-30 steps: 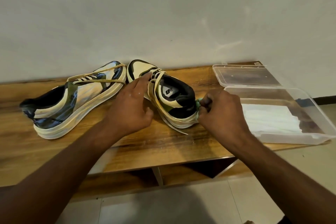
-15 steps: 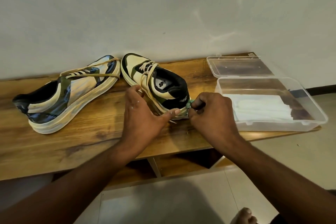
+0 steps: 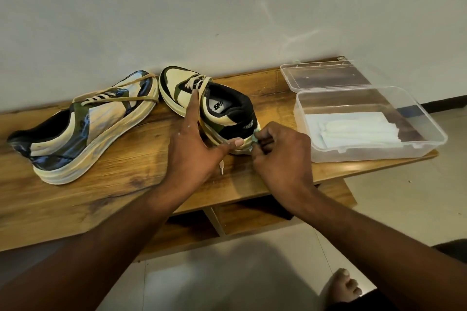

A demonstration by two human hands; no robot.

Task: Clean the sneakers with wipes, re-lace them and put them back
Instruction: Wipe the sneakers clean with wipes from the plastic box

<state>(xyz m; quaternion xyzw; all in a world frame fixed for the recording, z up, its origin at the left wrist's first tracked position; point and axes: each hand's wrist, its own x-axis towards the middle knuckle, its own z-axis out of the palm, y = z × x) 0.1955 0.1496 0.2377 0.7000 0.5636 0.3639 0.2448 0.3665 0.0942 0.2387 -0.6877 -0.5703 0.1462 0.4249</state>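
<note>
At the right of the frame a clear plastic box [image 3: 427, 145] is sitting on the wooden bench [image 3: 75, 199], its hinged lid [image 3: 326, 76] lying open behind it toward the wall. Inside, a stack of white wipes [image 3: 353, 130] is lying flat on the bottom (pale, folded, filling most of the floor of the box).

Just left of the box, near the centre of the frame, the right sneaker [image 3: 214, 106] is standing upright with its toe toward the wall. The left hand [image 3: 194, 149] is bracing it, fingers straight along its near side and the thumb pressing against the sole by the heel. The right hand [image 3: 280, 156] is curling its fingers tightly around a small greenish wipe [image 3: 255, 137], holding it against the heel.

The left sneaker [image 3: 86, 124] is lying tilted at centre left, its loose lace [image 3: 121, 98] trailing across the upper. A lace tip [image 3: 222, 168] is resting on the bench between the hands.
</note>
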